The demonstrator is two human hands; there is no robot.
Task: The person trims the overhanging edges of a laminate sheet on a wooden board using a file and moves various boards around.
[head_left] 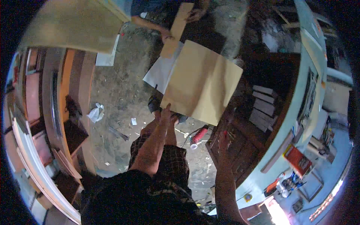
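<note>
A square, pale yellow-brown board [204, 80] is in front of me. My left hand [167, 114] is closed on its near left corner. Partly under the board's left side is a white sheet or panel [159, 73]. Lower on the right, my right hand [224, 142] is apart from the board, beside a dark brown wooden panel [243, 146]. Its fingers are too dim and blurred to make out. A red, cylinder-shaped tool [198, 137] with a pale end lies on the ground between my hands.
Across from me, another person's hands [166, 35] hold a narrow wooden strip [182, 22]. Shelves with boards [67, 108] line the left. On the right are stacked pale blocks [262, 107] and a light-blue bench [247, 187] with a red box [297, 159]. A crumpled plastic bag [96, 112] lies on the floor.
</note>
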